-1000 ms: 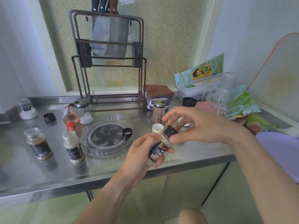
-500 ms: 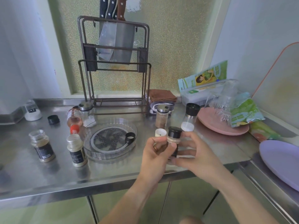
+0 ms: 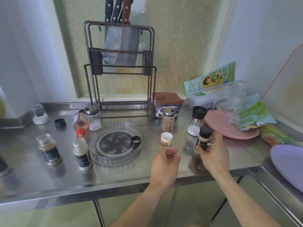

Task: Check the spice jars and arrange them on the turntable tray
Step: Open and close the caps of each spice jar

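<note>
Nearest the camera, the left hand (image 3: pixel 165 159) hovers over the front of the surface (image 3: pixel 49 177), fingers curled in loosely on nothing. Just to its right, the right hand (image 3: pixel 213 154) grips a black-capped jar (image 3: pixel 204 139) of pale powder round its lower half; the jar stands upright, and whether its base touches the steel or hangs just above it cannot be told.

The tray (image 3: pixel 114 141), clear and ribbed, lies to the left of both hands, on the far side of the left hand from the held jar. So the jar's path runs leftward across the body, past a small white cap (image 3: pixel 166 138) lying between. The left hand is the nearer to the tray; the right hand would have to reach across, or pass the jar over. Keeping the jar's long axis vertical should let it settle on the tray floor without tipping. One black ring (image 3: pixel 135 141) already sits inside the tray near its right rim and may need avoiding.

Left of the tray stand two uncapped jars (image 3: pixel 49 149), (image 3: pixel 82 154), and a red-capped bottle (image 3: pixel 80 123) lies tilted against its far-left edge. Farther back are a brown spice jar (image 3: pixel 168 119), a grinder (image 3: pixel 197 120) and a pink plate (image 3: pixel 229 128). A knife rack (image 3: pixel 119 71) rises behind.
</note>
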